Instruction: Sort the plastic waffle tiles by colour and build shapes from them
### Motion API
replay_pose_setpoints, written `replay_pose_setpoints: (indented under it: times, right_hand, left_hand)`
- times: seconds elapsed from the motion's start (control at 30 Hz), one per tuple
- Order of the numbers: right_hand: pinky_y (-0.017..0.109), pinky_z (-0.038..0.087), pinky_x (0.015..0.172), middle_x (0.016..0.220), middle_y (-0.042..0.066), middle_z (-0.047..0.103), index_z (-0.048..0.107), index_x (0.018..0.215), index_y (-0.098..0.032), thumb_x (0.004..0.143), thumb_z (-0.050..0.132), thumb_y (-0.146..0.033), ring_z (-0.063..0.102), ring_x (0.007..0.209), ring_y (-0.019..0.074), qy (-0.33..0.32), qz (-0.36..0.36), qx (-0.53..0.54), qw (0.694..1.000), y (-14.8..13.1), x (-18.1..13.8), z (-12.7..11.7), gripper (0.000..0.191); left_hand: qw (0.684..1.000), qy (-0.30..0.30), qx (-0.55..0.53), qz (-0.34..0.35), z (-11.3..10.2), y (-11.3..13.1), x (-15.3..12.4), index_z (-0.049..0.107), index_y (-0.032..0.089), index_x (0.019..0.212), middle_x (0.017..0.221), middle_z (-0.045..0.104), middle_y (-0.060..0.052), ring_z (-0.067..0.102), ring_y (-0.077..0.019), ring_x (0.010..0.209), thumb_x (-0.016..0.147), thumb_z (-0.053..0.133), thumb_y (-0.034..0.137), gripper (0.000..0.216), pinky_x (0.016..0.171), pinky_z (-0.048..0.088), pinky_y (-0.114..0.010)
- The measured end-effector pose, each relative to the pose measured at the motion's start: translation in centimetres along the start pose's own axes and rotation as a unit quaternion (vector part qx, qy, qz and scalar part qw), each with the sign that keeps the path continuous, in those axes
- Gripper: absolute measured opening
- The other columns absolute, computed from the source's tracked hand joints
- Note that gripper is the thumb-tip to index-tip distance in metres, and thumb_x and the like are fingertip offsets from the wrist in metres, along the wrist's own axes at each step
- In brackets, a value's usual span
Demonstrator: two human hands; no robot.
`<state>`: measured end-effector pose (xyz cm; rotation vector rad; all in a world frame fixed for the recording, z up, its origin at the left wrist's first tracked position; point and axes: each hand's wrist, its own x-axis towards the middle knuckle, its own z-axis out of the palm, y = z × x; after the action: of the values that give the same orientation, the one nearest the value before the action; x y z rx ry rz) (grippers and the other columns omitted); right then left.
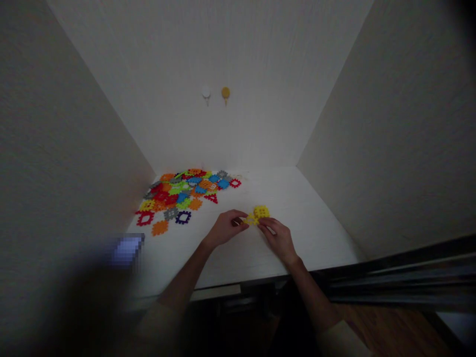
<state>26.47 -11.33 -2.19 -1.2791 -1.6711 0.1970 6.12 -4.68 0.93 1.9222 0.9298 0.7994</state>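
Both my hands meet over the middle of the white table [316, 233]. My left hand [225, 227] is closed in a pinch on a small yellow interlocking tile piece [250, 220]. My right hand [278, 237] has its fingers curled onto the same yellow piece from the right. A second yellow tile [261, 211] stands joined to it just behind my fingertips. Farther back on the left lies a pile of coloured tiles [186, 191] in red, orange, green, blue, grey and yellow.
Pale walls enclose the table on the left, back and right. Two small round hooks [215, 93], one white and one yellow, are on the back wall. A blurred bluish patch [126, 250] sits at the table's left front. A dark rail [401, 277] runs along the right front.
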Motion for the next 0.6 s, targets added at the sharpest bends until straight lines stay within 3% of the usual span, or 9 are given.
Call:
replay_pose_setpoints:
  times: [0.4,0.6]
  right_hand:
    - [0.039,0.051,0.088,0.099,0.007,0.069,0.068,0.097,-0.022,0.085,0.056,-0.037,0.063,0.094,0.0202,0.059,0.076,0.008,0.995,2.2,1.5,-0.6,0.023]
    - [0.045,0.047,0.094,0.113,0.01,0.063,0.061,0.111,-0.021,0.081,0.059,-0.041,0.058,0.106,0.0238,0.034,0.098,-0.025,0.994,3.9,1.4,-0.7,0.036]
  left_hand:
    - [0.995,0.065,0.041,0.068,2.8,-1.0,3.3,0.066,0.015,0.098,0.093,0.069,-0.006,0.063,-0.0117,0.071,0.079,0.063,0.031,0.025,0.069,0.054,-0.025]
    - [0.988,0.09,0.122,0.028,0.3,-3.1,2.9,0.066,0.015,0.098,0.09,0.068,-0.006,0.063,-0.0132,0.072,0.078,0.062,0.032,0.026,0.07,0.053,-0.026]
